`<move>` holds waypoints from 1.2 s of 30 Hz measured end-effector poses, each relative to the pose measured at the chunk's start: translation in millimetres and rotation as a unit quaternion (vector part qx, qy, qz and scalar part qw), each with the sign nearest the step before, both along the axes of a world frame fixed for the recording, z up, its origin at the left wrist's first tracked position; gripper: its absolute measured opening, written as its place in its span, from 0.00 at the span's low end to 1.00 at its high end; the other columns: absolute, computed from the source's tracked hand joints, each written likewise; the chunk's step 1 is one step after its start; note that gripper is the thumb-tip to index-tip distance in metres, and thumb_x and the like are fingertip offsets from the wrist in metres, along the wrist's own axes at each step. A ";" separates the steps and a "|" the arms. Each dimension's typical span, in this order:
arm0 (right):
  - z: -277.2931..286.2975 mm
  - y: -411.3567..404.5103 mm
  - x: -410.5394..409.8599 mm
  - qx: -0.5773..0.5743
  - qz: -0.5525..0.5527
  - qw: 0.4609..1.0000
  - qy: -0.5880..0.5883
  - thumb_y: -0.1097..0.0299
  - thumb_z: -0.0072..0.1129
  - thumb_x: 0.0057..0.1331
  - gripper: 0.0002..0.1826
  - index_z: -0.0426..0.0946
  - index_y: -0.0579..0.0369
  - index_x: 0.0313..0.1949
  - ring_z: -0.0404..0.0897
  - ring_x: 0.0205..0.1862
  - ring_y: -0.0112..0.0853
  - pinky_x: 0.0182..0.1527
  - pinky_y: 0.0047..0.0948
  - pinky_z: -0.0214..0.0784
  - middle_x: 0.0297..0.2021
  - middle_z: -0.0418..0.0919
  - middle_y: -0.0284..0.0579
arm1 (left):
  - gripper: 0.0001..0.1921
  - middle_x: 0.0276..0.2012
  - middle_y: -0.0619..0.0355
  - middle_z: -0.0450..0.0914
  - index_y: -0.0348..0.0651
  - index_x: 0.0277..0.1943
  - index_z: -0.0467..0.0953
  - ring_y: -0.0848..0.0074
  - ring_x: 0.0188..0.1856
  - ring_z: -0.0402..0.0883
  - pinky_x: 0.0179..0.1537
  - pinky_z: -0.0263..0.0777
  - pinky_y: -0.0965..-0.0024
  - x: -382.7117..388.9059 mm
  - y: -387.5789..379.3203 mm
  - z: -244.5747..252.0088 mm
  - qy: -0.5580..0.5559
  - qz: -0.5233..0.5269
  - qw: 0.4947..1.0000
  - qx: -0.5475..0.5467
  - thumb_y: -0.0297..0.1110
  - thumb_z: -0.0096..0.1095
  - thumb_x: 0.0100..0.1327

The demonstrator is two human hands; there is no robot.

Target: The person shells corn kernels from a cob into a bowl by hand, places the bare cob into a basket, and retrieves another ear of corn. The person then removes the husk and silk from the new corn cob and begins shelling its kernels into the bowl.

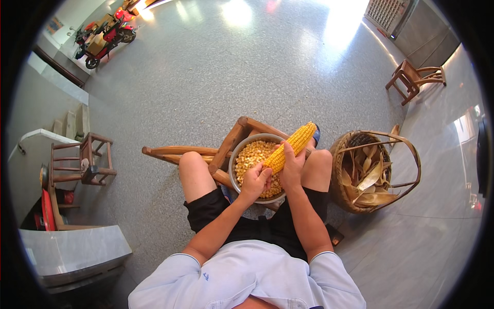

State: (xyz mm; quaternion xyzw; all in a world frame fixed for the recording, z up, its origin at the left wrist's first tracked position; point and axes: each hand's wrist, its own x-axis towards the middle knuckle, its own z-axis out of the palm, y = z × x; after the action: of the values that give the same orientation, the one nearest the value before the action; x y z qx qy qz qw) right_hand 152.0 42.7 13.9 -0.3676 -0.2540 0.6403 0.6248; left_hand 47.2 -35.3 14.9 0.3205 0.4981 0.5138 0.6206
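Observation:
A yellow ear of corn slants up to the right over a round metal basin. My right hand is closed around its middle, from the right side. At the lower end, my left hand has its thumb and fingers pressed together against the ear; whether it grips the ear or only touches it is hard to tell. Loose corn kernels lie in the basin under both hands. The basin rests on a wooden chair between my knees.
To the right stands a woven basket holding dry corn husks. A dark flat object lies beside my right thigh. Wooden chairs stand at the far left and upper right. A red motor scooter is parked at the upper left.

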 end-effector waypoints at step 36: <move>8.8 -0.6 4.7 0.018 0.075 0.991 0.108 0.70 0.50 0.72 0.19 0.59 0.57 0.60 0.78 0.50 0.36 0.49 0.37 0.77 0.49 0.72 0.47 | 0.15 0.28 0.60 0.73 0.38 0.53 0.69 0.79 0.24 0.74 0.22 0.62 0.81 -4.3 -0.6 10.5 -0.131 0.020 0.990 -0.047 0.39 0.46 0.71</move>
State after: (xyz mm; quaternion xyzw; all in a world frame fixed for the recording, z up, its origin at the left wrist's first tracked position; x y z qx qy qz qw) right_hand 156.7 42.1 22.8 -0.2650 -0.2233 0.7170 0.6048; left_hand 42.9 -35.9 25.4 0.2106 0.4422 0.5398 0.6846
